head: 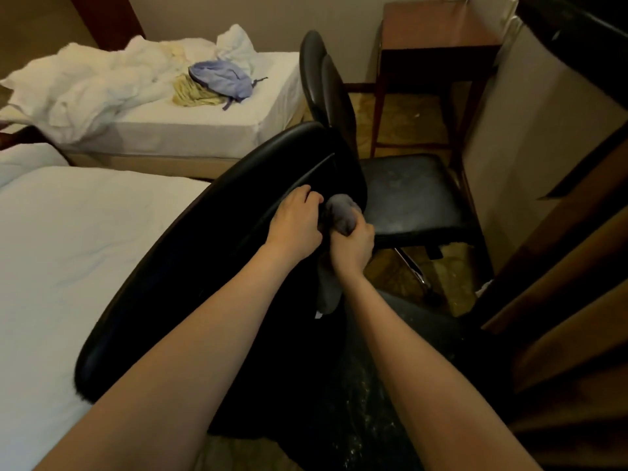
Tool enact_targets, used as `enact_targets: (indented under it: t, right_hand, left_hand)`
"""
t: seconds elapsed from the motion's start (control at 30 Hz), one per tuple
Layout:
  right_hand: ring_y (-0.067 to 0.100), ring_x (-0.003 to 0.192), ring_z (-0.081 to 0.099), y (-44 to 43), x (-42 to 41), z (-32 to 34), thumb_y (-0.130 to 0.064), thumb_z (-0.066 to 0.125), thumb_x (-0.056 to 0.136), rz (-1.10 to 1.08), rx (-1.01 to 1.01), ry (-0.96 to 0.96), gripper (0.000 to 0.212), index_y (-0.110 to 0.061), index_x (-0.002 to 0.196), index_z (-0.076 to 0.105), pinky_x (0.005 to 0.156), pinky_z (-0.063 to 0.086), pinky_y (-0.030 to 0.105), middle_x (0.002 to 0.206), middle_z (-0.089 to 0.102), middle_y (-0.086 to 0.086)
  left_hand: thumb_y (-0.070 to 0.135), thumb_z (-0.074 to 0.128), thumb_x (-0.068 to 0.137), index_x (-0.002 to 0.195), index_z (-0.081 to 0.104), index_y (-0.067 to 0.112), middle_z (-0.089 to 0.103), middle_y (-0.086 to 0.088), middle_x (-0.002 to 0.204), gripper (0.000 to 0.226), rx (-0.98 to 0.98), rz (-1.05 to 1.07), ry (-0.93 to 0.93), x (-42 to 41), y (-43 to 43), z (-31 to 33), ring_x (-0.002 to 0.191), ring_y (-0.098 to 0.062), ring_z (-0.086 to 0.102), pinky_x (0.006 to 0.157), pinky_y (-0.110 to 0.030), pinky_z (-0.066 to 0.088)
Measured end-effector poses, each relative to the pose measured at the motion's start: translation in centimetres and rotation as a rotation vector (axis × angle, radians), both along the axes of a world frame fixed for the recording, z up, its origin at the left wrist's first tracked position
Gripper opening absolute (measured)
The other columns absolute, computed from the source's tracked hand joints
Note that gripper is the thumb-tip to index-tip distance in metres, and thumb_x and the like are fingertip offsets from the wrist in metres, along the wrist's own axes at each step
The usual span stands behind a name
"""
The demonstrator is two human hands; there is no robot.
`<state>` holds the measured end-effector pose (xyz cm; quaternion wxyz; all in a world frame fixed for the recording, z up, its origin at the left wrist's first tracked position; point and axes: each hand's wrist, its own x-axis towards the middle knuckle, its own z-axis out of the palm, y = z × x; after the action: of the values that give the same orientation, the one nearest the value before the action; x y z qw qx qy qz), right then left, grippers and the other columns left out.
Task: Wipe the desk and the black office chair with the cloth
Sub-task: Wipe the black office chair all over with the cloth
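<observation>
Chair stage, mid-way by my reading: right hand (351,246) fingers clench the bunched cloth (341,212) against the black office chair (190,266) backrest, while left hand (295,222) fingers curl on its ridge. The seat is speckled (likely unwiped); the counter's (560,300) state is unclear.

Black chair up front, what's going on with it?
A person seems to be wiping the black office chair. Their right hand grips a bunched grey cloth against the backrest, with one end of the cloth hanging down. The left hand holds the backrest just beside it. A second black chair with a scuffed seat stands beyond.
</observation>
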<state>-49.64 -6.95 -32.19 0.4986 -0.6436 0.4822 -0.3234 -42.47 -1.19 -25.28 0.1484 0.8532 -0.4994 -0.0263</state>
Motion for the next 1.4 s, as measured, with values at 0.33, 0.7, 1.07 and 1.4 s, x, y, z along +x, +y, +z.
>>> enact_targets:
  t: [0.33, 0.7, 1.07, 1.4]
  right_hand:
    - [0.029, 0.113, 0.05, -3.9, 2.2, -6.2, -0.012, 0.055, 0.088, 0.056, 0.031, 0.115, 0.05, -0.02, 0.136, 0.048, 0.096, 0.04, 0.037, 0.127, 0.043, 0.009]
    - [0.026, 0.104, 0.056, -11.1, 3.6, -2.2, -0.014, 0.061, 0.083, -0.076, -0.062, -0.124, 0.041, -0.018, 0.124, 0.059, 0.082, 0.04, 0.029, 0.115, 0.056, 0.012]
    - [0.033, 0.105, 0.059, -15.9, 0.5, -12.8, -0.016, 0.062, 0.084, 0.268, 0.182, 0.266, 0.032, -0.008, 0.115, 0.063, 0.074, 0.042, 0.031, 0.109, 0.065, 0.018]
    - [0.025, 0.099, 0.061, -17.5, 2.2, -9.4, -0.01, 0.061, 0.079, 0.347, 0.015, 0.051, 0.035, -0.013, 0.114, 0.064, 0.08, 0.05, 0.034, 0.101, 0.065, 0.01]
  left_hand:
    - [0.02, 0.051, 0.086, 0.128, 0.038, 0.013, 0.001, -0.017, 0.156, 0.045, 0.255, 0.044, -0.367, 1.9, -6.2, -2.4, 0.145, -0.032, 0.001, 0.115, -0.044, 0.009]
    - [0.028, 0.052, 0.084, 0.122, 0.049, 0.017, 0.007, -0.016, 0.156, 0.04, 0.204, 0.13, -0.453, 0.8, -8.4, -3.9, 0.143, -0.033, 0.008, 0.113, -0.048, 0.011]
    - [0.026, 0.05, 0.086, 0.118, 0.045, 0.016, -0.002, -0.022, 0.155, 0.034, 0.232, 0.189, -0.502, 1.2, -8.9, -6.3, 0.143, -0.041, -0.002, 0.111, -0.06, -0.001]
    - [0.03, 0.049, 0.088, 0.132, 0.034, 0.02, -0.002, -0.013, 0.156, 0.047, 0.384, 0.111, -0.519, 0.1, -10.3, -8.5, 0.145, -0.031, -0.005, 0.114, -0.053, -0.003]
